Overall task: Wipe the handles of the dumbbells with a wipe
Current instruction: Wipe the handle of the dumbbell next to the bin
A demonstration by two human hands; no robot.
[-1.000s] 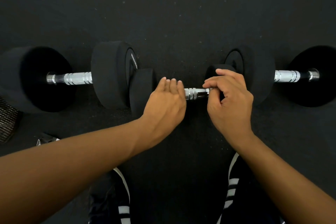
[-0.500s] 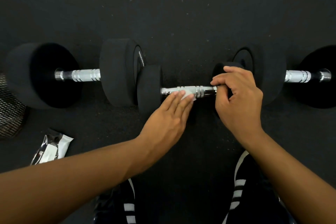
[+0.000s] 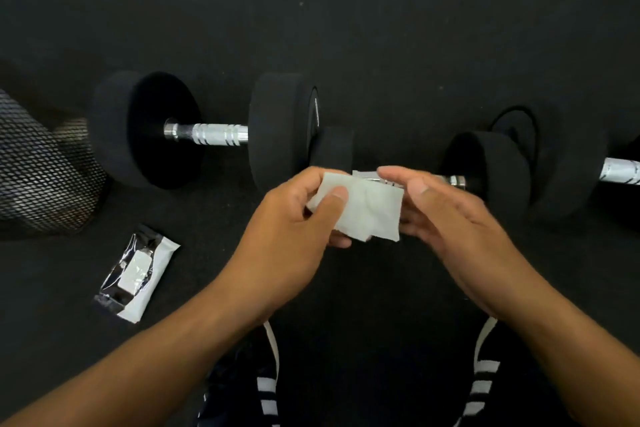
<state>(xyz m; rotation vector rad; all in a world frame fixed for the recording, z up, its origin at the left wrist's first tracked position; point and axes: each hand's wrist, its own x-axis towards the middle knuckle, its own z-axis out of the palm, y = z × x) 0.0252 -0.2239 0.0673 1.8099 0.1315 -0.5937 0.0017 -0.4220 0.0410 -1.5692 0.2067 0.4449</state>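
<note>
A white wipe [image 3: 367, 211] is held up in front of the small middle dumbbell [image 3: 485, 173]. My left hand [image 3: 298, 218] pinches the wipe's left edge with thumb on top. My right hand [image 3: 446, 215] touches its right edge with fingers spread. The small dumbbell's chrome handle [image 3: 450, 179] shows only as a short piece to the right of the wipe; the rest is hidden. A larger dumbbell [image 3: 145, 130] with a bare chrome handle [image 3: 211, 133] lies at the left. A third dumbbell's handle [image 3: 620, 170] shows at the right edge.
A torn silver and white wipe packet [image 3: 133, 276] lies on the black rubber floor [image 3: 346, 28] at the lower left. A black mesh bin [image 3: 38, 177] stands at the left edge. My striped shoes [image 3: 266, 388] are at the bottom. A pale wall base runs along the top.
My left hand has lifted the wipe off the middle dumbbell's handle and pulled it back toward me. My right hand let go of the handle and came to the wipe's right edge.
</note>
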